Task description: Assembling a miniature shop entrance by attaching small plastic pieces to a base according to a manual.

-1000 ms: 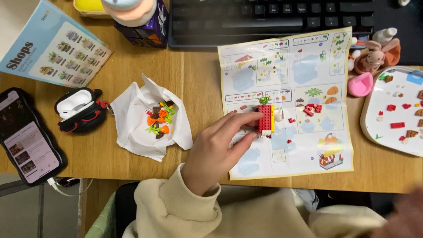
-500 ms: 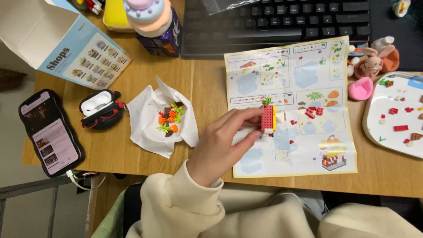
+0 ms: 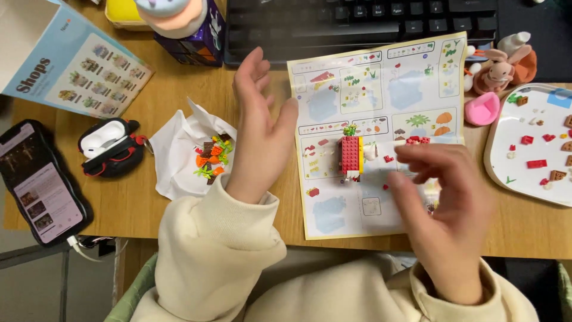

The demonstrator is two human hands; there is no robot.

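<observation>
A small red and yellow brick model (image 3: 350, 154) with a green sprig on top lies on the printed instruction sheet (image 3: 381, 83). My left hand (image 3: 259, 128) hovers open just left of the sheet, fingers spread, holding nothing. My right hand (image 3: 444, 203) is blurred over the sheet's lower right, fingers curled loosely, a little right of the model; I cannot tell whether it holds a piece. A white paper (image 3: 179, 158) with small orange, green and brown pieces (image 3: 211, 158) lies beside my left wrist.
A white tray (image 3: 506, 167) with loose red and brown pieces sits at the right edge. A pink cup (image 3: 482, 108) and rabbit figure (image 3: 500, 65) stand behind it. A keyboard (image 3: 357, 24), a leaflet (image 3: 77, 71), an open earbud case (image 3: 110, 146) and a phone (image 3: 39, 185) lie around.
My left hand has let go of the brick model and lifted away to the left. My right hand has come into view over the sheet. The model now lies alone.
</observation>
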